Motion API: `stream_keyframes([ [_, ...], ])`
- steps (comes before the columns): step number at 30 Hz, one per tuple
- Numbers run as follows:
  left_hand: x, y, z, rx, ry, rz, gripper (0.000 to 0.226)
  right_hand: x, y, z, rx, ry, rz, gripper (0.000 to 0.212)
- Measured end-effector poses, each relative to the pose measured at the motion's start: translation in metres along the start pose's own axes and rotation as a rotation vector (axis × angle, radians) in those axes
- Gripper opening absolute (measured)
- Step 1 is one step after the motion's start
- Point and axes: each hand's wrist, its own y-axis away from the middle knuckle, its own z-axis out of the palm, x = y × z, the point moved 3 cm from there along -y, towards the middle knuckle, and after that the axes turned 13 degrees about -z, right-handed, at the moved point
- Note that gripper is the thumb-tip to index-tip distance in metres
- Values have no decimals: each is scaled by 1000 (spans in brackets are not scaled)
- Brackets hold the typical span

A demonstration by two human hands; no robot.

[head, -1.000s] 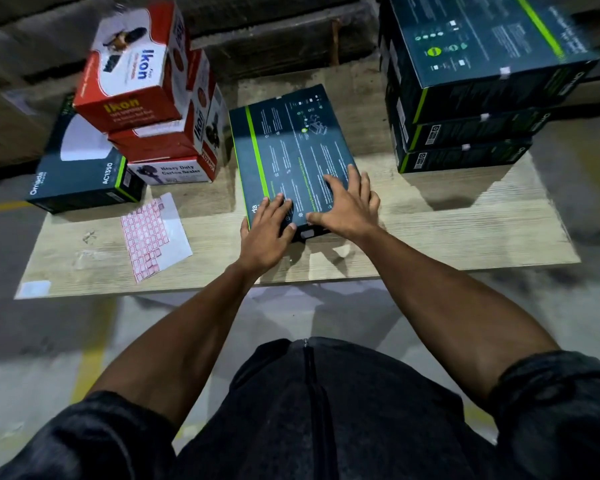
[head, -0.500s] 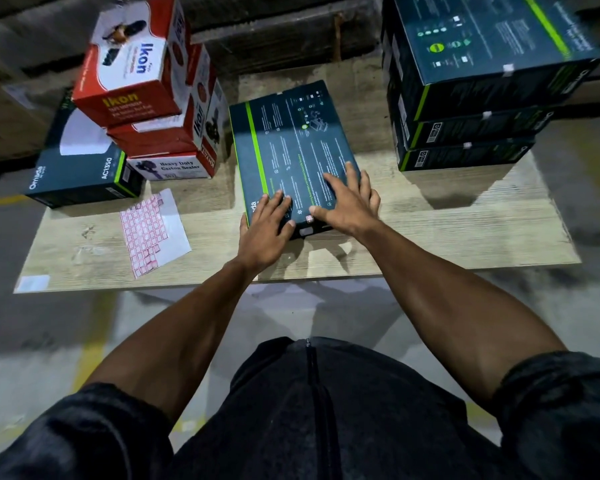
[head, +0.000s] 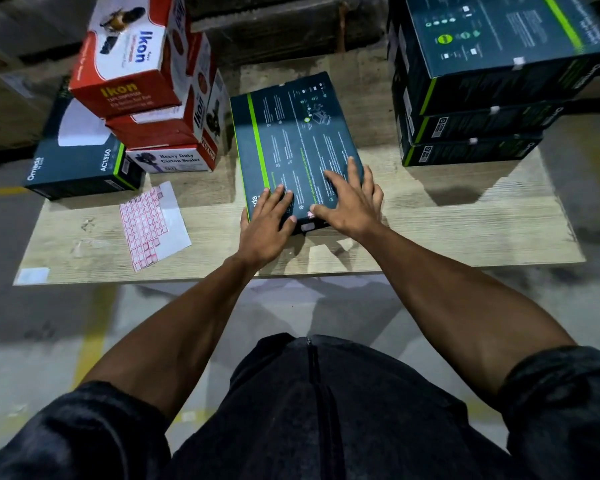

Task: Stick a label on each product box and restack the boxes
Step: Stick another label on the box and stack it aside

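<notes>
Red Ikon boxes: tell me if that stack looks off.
Yes. The top Ikon box sits twisted and tilted on the red boxes below, overhanging their left side, and the stack leans partly onto the dark Omada box.

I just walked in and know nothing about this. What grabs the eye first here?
Both hands, the left hand and the right hand, lie flat on the near end of a dark green-striped box in the middle of the wooden board. Red and white Ikon boxes are piled at the back left, a stack of dark boxes stands at the back right, and a label sheet lies near the left.
</notes>
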Motion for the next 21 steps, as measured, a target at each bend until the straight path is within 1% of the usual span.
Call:
stream_keyframes([
  [8,0,0,-1,-19,1,1,54,-1,-3,-8,-90,-101,48,75],
  [10,0,0,-1,-18,4,-1,54,-3,-2,-9,-104,-117,62,77],
  [15,1,0,-1,-5,12,-5,54,-4,-3,-5,-90,-30,52,84],
  [21,-1,-1,1,5,14,-3,54,-2,-3,-3,-59,-13,36,83],
])
